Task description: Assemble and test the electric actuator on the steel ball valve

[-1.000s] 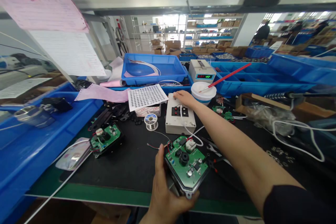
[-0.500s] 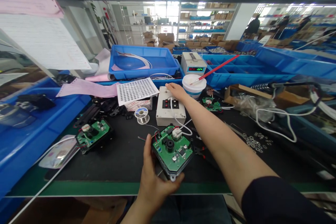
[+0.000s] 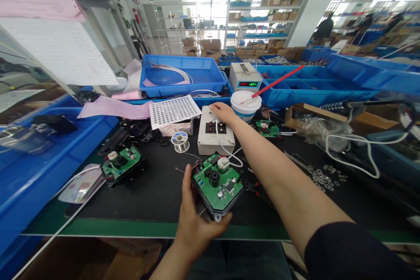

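Note:
My left hand [image 3: 198, 223] is wrapped around the dark housing of a green circuit board [image 3: 218, 183], holding it tilted above the front of the mat. On that board sit a round black part and a white connector. Behind it stands a beige switch box [image 3: 215, 142] with red and black terminals; a white cable [image 3: 220, 139] runs from them toward the board. My right hand [image 3: 225, 113] reaches over the box's far end, its closed fingers at a small toggle switch [image 3: 210, 113], partly covered by them.
A second board in a housing [image 3: 121, 164] lies left. Near the box are a solder spool [image 3: 180, 142], a white tub [image 3: 246, 107] with a red brush [image 3: 278, 83], and a lit meter [image 3: 246, 78]. Pliers [image 3: 252, 187] and metal rings [image 3: 323, 179] lie right. Blue bins [image 3: 182, 92] line the back.
The view has shifted slightly, so everything appears a little to the right and higher. Both hands keep their places on the housed board and at the switch box.

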`<state>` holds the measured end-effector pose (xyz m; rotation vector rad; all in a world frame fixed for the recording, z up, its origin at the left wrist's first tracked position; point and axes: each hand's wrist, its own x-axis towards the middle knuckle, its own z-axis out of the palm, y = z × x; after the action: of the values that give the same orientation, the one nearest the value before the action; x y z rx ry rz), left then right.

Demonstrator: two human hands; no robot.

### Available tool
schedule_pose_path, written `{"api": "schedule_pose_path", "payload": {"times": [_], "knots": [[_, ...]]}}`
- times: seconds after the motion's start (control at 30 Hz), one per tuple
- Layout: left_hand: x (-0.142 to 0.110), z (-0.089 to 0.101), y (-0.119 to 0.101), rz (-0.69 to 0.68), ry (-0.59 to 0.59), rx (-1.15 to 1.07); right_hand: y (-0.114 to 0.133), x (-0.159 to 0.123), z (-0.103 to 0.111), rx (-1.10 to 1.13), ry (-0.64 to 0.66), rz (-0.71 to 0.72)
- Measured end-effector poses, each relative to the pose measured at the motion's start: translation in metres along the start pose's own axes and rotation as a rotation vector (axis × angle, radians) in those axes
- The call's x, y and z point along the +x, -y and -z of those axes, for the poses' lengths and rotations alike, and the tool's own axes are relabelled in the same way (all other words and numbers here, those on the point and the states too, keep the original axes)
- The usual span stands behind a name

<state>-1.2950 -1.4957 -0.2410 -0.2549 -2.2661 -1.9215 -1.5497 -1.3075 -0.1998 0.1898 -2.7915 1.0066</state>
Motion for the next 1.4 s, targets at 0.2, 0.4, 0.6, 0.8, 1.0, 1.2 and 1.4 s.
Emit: {"api": "schedule_pose_path", "payload": {"times": [0.2,0.4,0.6,0.8,1.0,1.2,1.4], "knots": [[0.0,0.001,0.002,-0.007,-0.001,-0.018,-0.004,0.002,-0.003,0.005,-0.016,-0.018],[0.0,0.004,0.004,-0.027,0.004,0.035,-0.003,0.0,-0.002,0.018,-0.03,-0.029],[-0.001,0.004,0.006,-0.044,0.024,0.074,-0.003,0.0,-0.002,0.037,-0.039,-0.035],[-0.001,0.005,0.008,-0.079,0.036,0.098,-0.005,-0.001,-0.004,0.107,-0.062,-0.046],[0.001,0.004,0.005,-0.032,0.056,0.032,-0.001,-0.001,0.002,0.322,-0.17,-0.031],[0.005,0.003,-0.001,0.099,0.046,-0.194,0.012,-0.096,0.035,0.572,-0.357,0.073],[0.006,0.003,-0.005,0.032,0.141,-0.201,0.034,-0.25,0.004,0.913,-0.052,0.148]]}}
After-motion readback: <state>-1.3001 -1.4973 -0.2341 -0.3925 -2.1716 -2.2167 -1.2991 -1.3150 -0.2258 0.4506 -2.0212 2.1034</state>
